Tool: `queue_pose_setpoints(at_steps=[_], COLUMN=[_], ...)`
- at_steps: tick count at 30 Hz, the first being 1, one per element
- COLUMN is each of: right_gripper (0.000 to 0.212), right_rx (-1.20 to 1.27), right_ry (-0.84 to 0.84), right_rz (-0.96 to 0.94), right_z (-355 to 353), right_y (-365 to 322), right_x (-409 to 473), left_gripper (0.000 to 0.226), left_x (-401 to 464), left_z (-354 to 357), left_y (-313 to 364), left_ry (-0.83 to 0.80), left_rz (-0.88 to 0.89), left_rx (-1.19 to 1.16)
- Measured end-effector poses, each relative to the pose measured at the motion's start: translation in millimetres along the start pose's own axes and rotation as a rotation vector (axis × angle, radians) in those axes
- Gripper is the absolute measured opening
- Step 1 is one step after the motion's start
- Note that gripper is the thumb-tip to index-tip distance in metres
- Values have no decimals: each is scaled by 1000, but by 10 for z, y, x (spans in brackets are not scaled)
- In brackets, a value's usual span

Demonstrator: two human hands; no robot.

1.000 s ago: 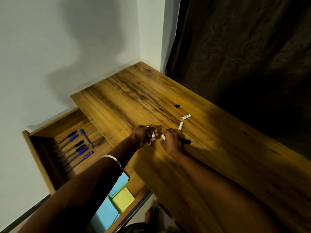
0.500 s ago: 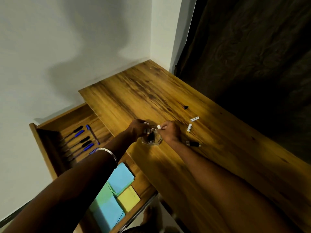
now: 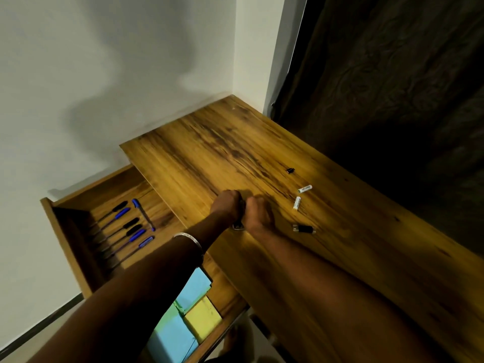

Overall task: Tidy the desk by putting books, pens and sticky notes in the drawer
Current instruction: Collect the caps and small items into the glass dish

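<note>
**Wooden desk, open drawer, both fists closed together**

Wood-grain desk (image 3: 353,258) running from the near right to the far corner, white wall to the left, dark curtain (image 3: 392,87) to the right. Left hand (image 3: 227,208) and right hand (image 3: 258,215) side by side near the desk's left edge, knuckles almost touching, fingers of both curled tight into fists. Between and beneath them, a small dark and shiny object (image 3: 238,226), mostly hidden; cannot tell what it is, nor which hand grips it. Silver bangle (image 3: 189,241) on the left forearm.

Open drawer (image 3: 65,231) at the left, below the desk top. Pens (image 3: 123,226) with black and blue caps lying in a row in its far section, one blue pen (image 3: 142,214) set crosswise just beside the row. Sticky note pads (image 3: 193,305) in blue, green and yellow packed together in the near section, partly covered by the left arm.

Still on the desk, right of the hands: two white batteries (image 3: 301,196) close together, a short black cylinder (image 3: 303,228) nearer the front, and a tiny black piece (image 3: 289,170) farther back, all apart from one another and from the hands.
</note>
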State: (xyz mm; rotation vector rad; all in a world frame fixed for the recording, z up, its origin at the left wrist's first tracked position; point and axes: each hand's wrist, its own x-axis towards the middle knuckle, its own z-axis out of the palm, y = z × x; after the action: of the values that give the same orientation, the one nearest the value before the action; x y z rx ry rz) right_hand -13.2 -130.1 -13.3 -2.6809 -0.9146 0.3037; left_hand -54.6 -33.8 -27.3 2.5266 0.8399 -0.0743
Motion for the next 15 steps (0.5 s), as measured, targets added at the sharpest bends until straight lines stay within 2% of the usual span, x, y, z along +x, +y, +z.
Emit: queue_pose_setpoints(at_steps=[3, 9, 15], right_gripper=[19, 18, 16], right_rx=[-35, -45, 27], right_ry=[26, -11, -20], right_rz=[-38, -53, -104], right_z=[-17, -75, -48], right_y=[-6, -2, 106], right_x=[-15, -32, -29], left_gripper=[9, 39, 44], left_x=[-10, -27, -48], left_z=[8, -25, -57], left_y=[23, -5, 43], left_ry=[17, 10, 14], left_rz=[38, 106, 129], left_rx=[90, 182, 268])
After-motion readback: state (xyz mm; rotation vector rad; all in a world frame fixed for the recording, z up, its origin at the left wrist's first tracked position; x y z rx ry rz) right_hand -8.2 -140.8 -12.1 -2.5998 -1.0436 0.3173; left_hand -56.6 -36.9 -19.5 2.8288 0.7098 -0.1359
